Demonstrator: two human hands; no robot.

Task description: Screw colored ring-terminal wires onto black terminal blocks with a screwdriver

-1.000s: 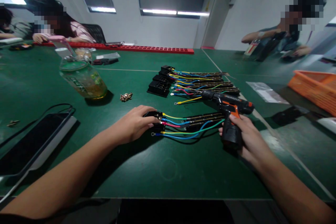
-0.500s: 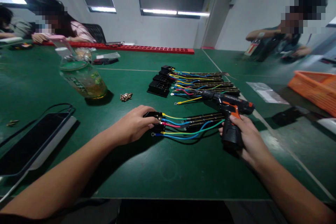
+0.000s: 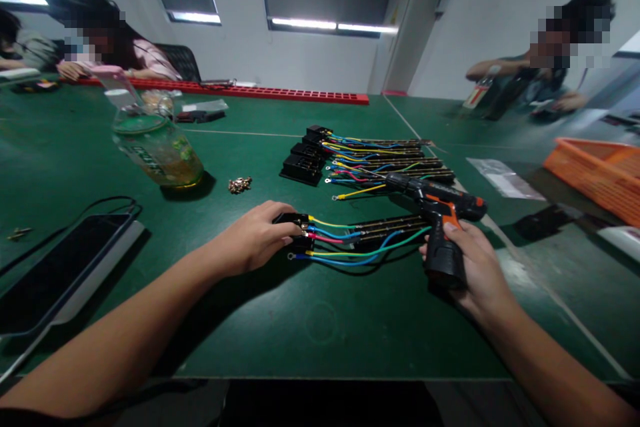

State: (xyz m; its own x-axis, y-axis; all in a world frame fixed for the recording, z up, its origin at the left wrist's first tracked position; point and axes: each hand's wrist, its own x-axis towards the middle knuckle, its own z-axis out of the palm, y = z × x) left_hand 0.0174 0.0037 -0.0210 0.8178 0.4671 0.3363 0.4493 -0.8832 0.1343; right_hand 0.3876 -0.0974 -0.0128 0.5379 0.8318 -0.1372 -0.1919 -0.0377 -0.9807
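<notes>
My left hand (image 3: 260,237) is closed on a black connector block (image 3: 300,241) at the centre of the table. Blue, red, yellow and green wires (image 3: 340,238) run right from the block to a dark strip (image 3: 390,230). One blue wire's ring terminal (image 3: 291,256) lies loose beside the block. In my right hand (image 3: 475,260) is a black and orange power drill (image 3: 443,220), its bit pointing left over more wired blocks (image 3: 303,167) laid in a row behind. A small pile of brass screws (image 3: 240,185) sits left of those blocks.
A jar with amber liquid (image 3: 170,153) and a phone (image 3: 65,267) stand or lie at the left. An orange basket (image 3: 595,177) and a clear bag (image 3: 503,179) are at the right. Several people sit around the far side, beside a red strip (image 3: 300,95).
My right hand and the drill have shifted slightly to the right. My left hand stays on the connector block.
</notes>
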